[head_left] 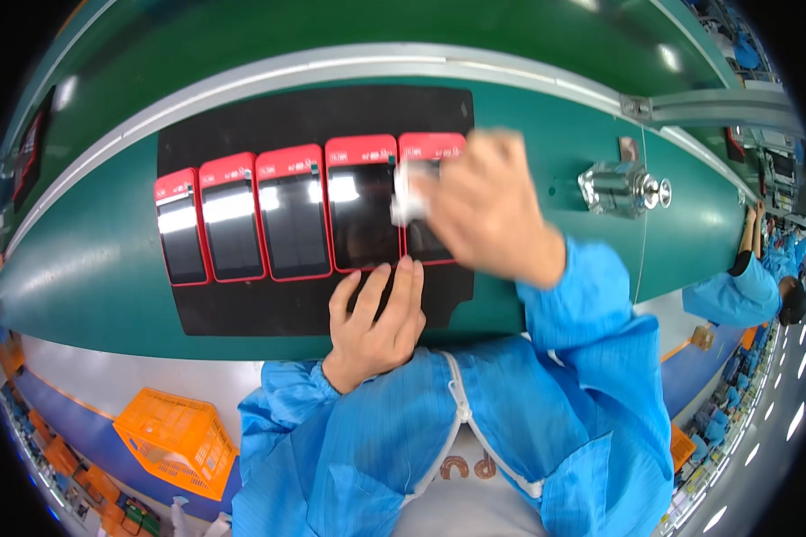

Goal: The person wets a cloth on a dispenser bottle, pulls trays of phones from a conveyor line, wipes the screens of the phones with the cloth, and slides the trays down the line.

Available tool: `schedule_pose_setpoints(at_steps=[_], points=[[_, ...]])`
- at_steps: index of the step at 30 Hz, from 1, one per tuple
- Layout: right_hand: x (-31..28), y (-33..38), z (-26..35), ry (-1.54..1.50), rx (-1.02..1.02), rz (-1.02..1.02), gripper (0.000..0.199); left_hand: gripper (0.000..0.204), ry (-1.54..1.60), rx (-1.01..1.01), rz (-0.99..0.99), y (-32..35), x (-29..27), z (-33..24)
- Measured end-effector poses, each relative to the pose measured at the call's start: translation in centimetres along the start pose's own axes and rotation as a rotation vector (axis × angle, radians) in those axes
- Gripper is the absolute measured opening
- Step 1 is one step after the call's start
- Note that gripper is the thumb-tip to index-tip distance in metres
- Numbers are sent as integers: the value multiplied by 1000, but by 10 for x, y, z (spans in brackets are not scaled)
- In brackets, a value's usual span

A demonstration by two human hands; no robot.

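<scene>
Green bench, black mat (242, 313) carrying five red-framed phones: left hand (376, 318) flat, fingers spread, pinning the mat's near edge while right hand (484, 210) pinches a white wipe (409, 199), probably cloth, against the rightmost phone (428, 143).

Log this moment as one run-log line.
right hand: white cloth on fifth red device | left hand: flat on black mat

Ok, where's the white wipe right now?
In the head view, the white wipe is pinched in the right hand, pressed on the rightmost red-framed device of the row on the black mat, right of centre.
</scene>
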State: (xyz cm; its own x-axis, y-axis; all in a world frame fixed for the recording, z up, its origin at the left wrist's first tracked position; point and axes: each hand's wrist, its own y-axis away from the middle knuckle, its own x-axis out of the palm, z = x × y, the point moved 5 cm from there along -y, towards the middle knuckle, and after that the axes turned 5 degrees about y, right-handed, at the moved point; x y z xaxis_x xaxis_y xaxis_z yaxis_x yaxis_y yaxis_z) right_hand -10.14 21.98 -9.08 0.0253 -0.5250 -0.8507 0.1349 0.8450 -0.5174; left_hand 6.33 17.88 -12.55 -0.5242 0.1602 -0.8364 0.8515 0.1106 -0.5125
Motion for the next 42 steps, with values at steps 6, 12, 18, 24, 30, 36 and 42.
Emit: schedule_pose_setpoints(at_steps=[6, 12, 18, 24, 30, 36, 42], points=[[0, 4, 2, 21, 64, 14, 23, 34, 3, -10, -4, 3, 0, 2], [9, -20, -21, 62, 87, 9, 23, 33, 12, -1, -30, 4, -3, 2], [-4, 4, -3, 39, 77, 51, 29, 32, 50, -22, -32, 1, 2, 3], [-3, 11, 3, 42, 92, 60, 29, 35, 53, -28, -17, 4, 1, 4], [1, -11, -11, 117, 109, 14, 22, 32, 44, 8, -49, 3, -4, 3], [-9, 31, 10, 61, 176, 39, 24, 32, 61, -18, -32, -3, 1, 4], [0, 11, -9, 129, 148, -51, 14, 30, 113, -12, -36, 4, -5, 5]])
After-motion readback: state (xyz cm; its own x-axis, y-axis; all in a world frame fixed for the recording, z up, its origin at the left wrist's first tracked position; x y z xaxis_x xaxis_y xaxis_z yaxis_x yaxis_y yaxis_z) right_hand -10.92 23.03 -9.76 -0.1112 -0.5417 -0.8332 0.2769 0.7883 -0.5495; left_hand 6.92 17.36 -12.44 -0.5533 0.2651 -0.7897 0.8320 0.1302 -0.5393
